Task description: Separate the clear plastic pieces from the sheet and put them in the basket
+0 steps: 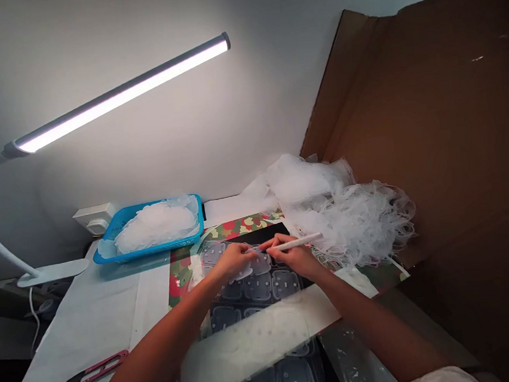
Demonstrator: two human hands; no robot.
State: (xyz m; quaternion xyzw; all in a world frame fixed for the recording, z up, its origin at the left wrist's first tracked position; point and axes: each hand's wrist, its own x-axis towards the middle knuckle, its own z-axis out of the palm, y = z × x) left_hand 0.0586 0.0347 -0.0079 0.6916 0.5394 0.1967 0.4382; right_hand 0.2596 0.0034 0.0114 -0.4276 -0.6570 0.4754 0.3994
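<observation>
Now I am working on one clear piece (256,263) of the plastic sheet (264,289), which lies on the dark mat (264,233) in the middle of the bench (90,315). My left hand (232,262) seems to pinch the edge of this piece, with the fingers narrow and closed. My right hand (294,259) holds a white stick tool (296,243) like a pen, its tip at the piece, just beside my left fingers. I judge that this is the step of loosening the piece from the sheet. The next move calls for small, steady pressure so the thin plastic does not tear. Both forearms come in low and meet over the sheet.
</observation>
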